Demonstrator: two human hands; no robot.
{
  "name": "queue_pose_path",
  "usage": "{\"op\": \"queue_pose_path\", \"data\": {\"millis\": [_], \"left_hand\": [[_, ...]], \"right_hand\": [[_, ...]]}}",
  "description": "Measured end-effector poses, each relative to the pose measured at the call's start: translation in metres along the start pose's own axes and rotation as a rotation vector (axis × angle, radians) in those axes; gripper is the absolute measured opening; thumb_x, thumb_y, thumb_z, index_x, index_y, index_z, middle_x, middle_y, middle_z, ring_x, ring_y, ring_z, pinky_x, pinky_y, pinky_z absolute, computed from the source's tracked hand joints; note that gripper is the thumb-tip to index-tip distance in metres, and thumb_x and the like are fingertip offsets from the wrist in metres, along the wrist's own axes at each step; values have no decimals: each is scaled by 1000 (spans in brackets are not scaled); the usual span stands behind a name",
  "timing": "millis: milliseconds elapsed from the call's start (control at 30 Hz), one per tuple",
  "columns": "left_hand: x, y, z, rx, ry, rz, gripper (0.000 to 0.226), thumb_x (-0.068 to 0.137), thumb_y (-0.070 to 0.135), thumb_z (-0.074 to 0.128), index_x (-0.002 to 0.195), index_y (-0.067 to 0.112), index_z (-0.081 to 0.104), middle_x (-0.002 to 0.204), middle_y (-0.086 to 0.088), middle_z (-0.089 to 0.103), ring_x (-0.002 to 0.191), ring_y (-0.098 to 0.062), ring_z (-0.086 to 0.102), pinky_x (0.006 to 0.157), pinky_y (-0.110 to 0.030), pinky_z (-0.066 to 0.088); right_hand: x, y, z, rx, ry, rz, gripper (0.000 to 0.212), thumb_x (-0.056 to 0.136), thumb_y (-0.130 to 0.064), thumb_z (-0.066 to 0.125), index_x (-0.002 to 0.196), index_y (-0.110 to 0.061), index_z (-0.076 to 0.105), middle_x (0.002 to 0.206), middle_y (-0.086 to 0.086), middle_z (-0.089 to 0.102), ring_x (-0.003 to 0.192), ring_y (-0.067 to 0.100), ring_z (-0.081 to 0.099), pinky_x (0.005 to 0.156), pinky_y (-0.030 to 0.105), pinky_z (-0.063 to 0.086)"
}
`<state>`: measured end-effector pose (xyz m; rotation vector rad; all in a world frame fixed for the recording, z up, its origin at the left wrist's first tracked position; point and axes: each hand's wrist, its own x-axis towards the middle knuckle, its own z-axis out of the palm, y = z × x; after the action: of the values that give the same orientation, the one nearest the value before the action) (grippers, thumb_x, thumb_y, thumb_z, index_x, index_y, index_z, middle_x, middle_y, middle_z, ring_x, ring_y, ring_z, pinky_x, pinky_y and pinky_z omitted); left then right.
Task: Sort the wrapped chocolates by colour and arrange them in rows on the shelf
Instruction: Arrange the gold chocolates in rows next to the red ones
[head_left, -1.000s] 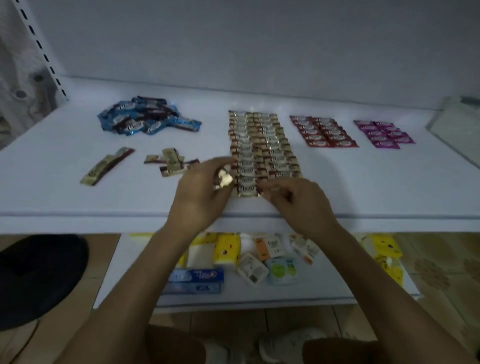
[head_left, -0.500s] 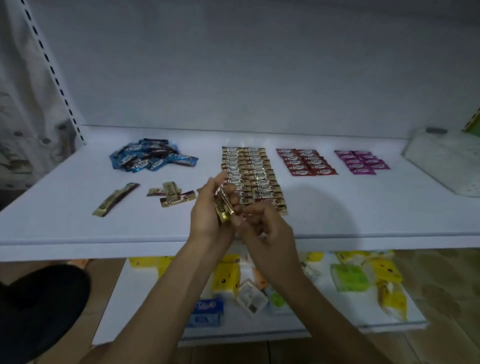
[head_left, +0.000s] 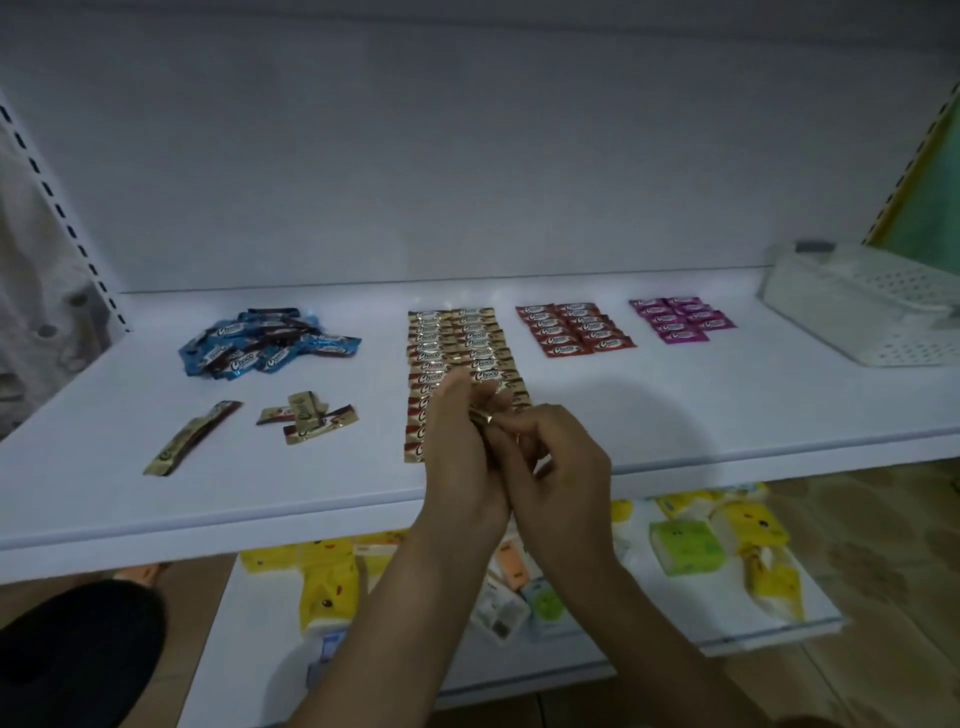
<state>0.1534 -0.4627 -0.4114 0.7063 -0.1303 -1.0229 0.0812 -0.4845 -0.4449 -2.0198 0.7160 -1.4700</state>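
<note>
Dim bluish light, soft focus, bowed edges

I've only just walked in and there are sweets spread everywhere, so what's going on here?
A person is sorting wrapped chocolates by colour on a white shelf. The left hand grips a few gold-wrapped chocolates and the right hand pinches them, over the near end of the gold rows. To the right lie red rows and pink rows. A blue pile sits unsorted at the left, loose gold pieces in front of it.

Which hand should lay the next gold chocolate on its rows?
Right, probably: the right hand pinches the gold chocolate, close over the gold rows' near end; the left hand just holds it steady.
</note>
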Motion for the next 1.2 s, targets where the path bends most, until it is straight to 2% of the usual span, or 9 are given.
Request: {"op": "queue_pose_path", "data": {"millis": [200, 367, 467, 567, 700, 833, 1033, 1133, 1200], "left_hand": [[0, 12, 2, -61, -54, -74, 32, 98, 35, 50, 78, 11, 59, 68, 0, 56, 58, -10, 55, 56, -20, 52], [-1, 7, -8, 55, -65, 87, 47, 98, 32, 51, 136, 5, 46, 95, -8, 52, 94, -28, 51, 69, -36, 52], [-3, 7, -9, 49, -142, 43, 24, 98, 30, 52, 110, 9, 54, 74, 2, 49, 79, -19, 53, 73, -35, 54], [-6, 7, -5, 15, -110, -41, 28, 97, 27, 53, 72, 14, 49, 60, 5, 46, 62, -14, 51, 75, -33, 49], [-4, 9, -3, -71, -39, -36, 23, 96, 24, 52, 74, 18, 51, 59, 6, 42, 55, -10, 44, 54, -23, 47], [2, 11, -4, -96, 11, 51, 20, 97, 24, 50, 79, 18, 54, 57, 5, 46, 59, -12, 47, 72, -31, 44], [4, 29, -30, 305, -12, 304, 15, 100, 23, 48, 85, 23, 49, 50, 9, 27, 45, -7, 23, 49, -24, 21], [-6, 27, -38, 659, -74, 431, 11, 85, 32, 63, 83, 22, 62, 49, 14, 42, 41, -2, 33, 43, -18, 30], [-10, 24, -39, 833, -125, 487, 2, 84, 20, 68, 86, 18, 67, 65, 10, 61, 50, 2, 51, 49, -11, 40]], "right_hand": [[-1, -1, -6, -57, -21, -88, 16, 91, -24, 58, 100, -20, 70, 94, -4, 61, 73, 2, 56, 55, 17, 46], [3, -1, -13, -225, -116, -223, 25, 89, -29, 56, 111, -23, 65, 103, -4, 59, 70, 4, 55, 55, 17, 44], [8, 1, -16, -322, -92, -237, 21, 86, -29, 56, 102, -21, 67, 99, -3, 60, 71, 8, 58, 52, 20, 44], [5, -2, -13, -333, -84, -228, 20, 85, -28, 56, 99, -20, 67, 94, -3, 64, 71, 12, 62, 52, 28, 50], [-2, -1, -13, -309, -102, -140, 22, 85, -31, 57, 101, -22, 70, 85, -7, 71, 69, 6, 65, 56, 28, 53], [-7, -6, -18, -26, -118, 146, 18, 84, -20, 63, 100, -24, 70, 75, -7, 71, 66, 5, 66, 59, 26, 54], [1, -6, -30, 351, -132, 471, 22, 93, 0, 51, 107, -4, 67, 73, 5, 71, 57, 14, 65, 47, 19, 44], [1, -4, -31, 330, -153, 450, 27, 92, 2, 46, 105, -7, 68, 74, 5, 71, 57, 12, 63, 48, 17, 44], [1, -4, -31, 306, -177, 423, 29, 91, 5, 45, 101, -9, 69, 73, 6, 70, 57, 8, 62, 49, 15, 44]]}}
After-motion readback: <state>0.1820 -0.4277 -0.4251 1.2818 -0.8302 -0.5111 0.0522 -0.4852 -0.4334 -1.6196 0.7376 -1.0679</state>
